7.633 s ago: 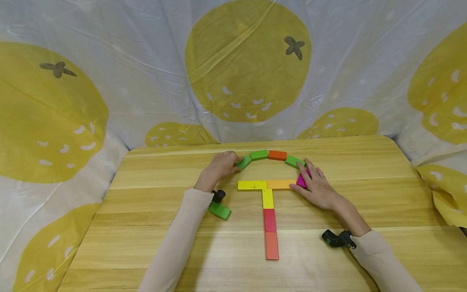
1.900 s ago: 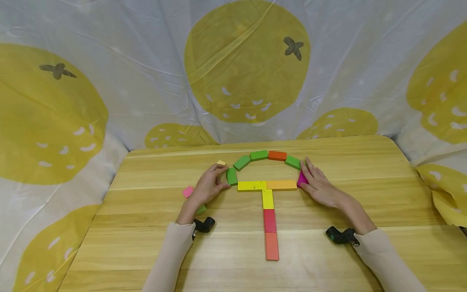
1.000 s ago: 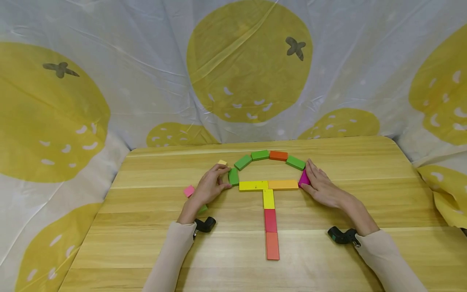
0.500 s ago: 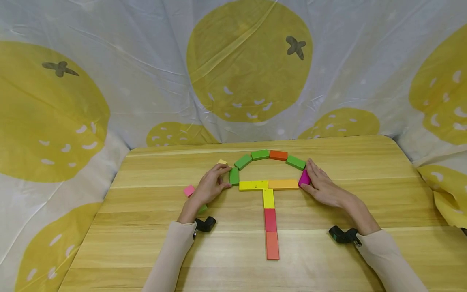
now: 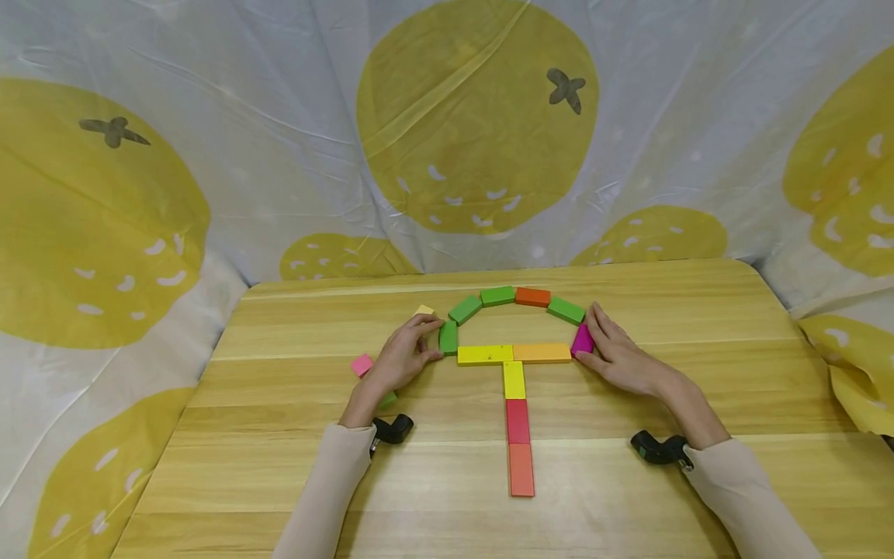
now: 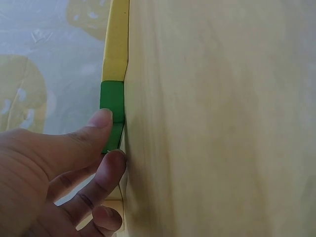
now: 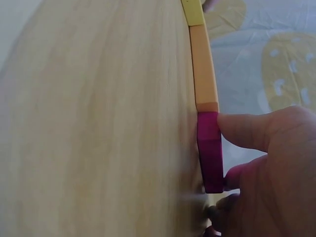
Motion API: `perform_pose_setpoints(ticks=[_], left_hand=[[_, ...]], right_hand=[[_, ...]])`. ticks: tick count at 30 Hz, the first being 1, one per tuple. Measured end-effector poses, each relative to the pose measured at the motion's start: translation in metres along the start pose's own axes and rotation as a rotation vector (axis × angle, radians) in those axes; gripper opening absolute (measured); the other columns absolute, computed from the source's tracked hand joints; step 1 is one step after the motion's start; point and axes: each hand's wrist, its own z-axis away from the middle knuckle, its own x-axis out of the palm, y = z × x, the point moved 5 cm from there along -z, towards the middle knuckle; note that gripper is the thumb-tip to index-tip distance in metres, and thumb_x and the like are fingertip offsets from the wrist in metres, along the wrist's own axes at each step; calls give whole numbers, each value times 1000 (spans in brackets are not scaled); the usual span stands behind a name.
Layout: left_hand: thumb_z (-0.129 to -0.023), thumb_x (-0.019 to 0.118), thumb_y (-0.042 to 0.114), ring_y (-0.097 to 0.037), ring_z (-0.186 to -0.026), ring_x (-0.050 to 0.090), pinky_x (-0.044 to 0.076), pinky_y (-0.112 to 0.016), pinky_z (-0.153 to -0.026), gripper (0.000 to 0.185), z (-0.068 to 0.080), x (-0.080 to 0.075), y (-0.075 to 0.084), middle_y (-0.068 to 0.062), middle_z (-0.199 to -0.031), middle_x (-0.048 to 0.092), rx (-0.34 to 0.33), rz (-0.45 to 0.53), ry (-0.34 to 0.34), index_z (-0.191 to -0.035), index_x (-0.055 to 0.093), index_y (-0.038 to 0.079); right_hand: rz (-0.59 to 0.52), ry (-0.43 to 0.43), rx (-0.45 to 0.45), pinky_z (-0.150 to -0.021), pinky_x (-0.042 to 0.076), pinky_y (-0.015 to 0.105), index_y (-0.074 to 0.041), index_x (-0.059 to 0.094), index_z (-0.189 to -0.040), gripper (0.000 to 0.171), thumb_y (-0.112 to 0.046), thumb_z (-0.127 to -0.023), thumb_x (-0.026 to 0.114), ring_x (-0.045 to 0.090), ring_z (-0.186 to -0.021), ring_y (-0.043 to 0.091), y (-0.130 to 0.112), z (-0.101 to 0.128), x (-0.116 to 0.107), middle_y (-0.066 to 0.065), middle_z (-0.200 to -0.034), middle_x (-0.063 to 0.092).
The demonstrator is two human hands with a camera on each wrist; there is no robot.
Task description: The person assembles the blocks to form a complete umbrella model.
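Note:
Coloured blocks lie flat on the wooden table as an arc over a T. My left hand pinches the green block at the arc's left end between thumb and forefinger; the left wrist view shows this left hand against that green block. My right hand holds the magenta block at the arc's right end. In the right wrist view this hand has its thumb on the magenta block, beside the orange bar.
A pink block and a small pale yellow block lie loose left of the arc. Another green block peeks out under my left wrist. A patterned cloth hangs behind the table.
Since the oldest frame a green block has joined the arc's left end under my left hand. Over the last second both hands and the blocks hardly move.

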Motion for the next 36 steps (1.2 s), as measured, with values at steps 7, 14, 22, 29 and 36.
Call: perform_pose_setpoints(ticks=[7,14,22,29,36], left_hand=[[-85,72,9,-11,-74,53,44,-19,-65,52,0,-1,1,-12,-139,52,-4,9,1,-134,56,2],[-85,72,9,-11,-74,54,44,-19,-64,52,1,-1,1,-11,-139,52,-6,3,8,-134,56,2],[-85,73,10,-11,-74,54,44,-19,-64,52,0,-1,1,-10,-138,52,-6,-2,11,-134,56,2],[-85,73,11,-12,-74,54,44,-18,-64,52,0,0,1,-8,-138,53,-13,0,6,-134,56,3],[-85,72,10,-13,-74,54,45,-19,-64,51,2,0,1,-9,-138,52,-19,11,4,-134,56,3]], right_hand=[[4,-1,-4,-117,7,64,-4,-7,-154,83,-46,-101,41,-8,-148,43,-1,0,0,17,-161,-18],[0,-1,-10,-117,5,63,-4,-6,-154,83,-45,-101,42,-8,-148,42,-1,-1,0,17,-161,-17],[-4,10,-6,-118,7,62,-3,-9,-153,86,-48,-100,42,-8,-149,39,1,-1,0,16,-161,-17],[-39,1,6,-116,9,64,-4,-9,-153,89,-51,-99,43,-9,-149,40,3,1,-2,14,-161,-18],[-46,-18,-1,-115,9,66,-6,-9,-154,87,-50,-99,44,-10,-149,40,3,2,-4,13,-161,-19]])
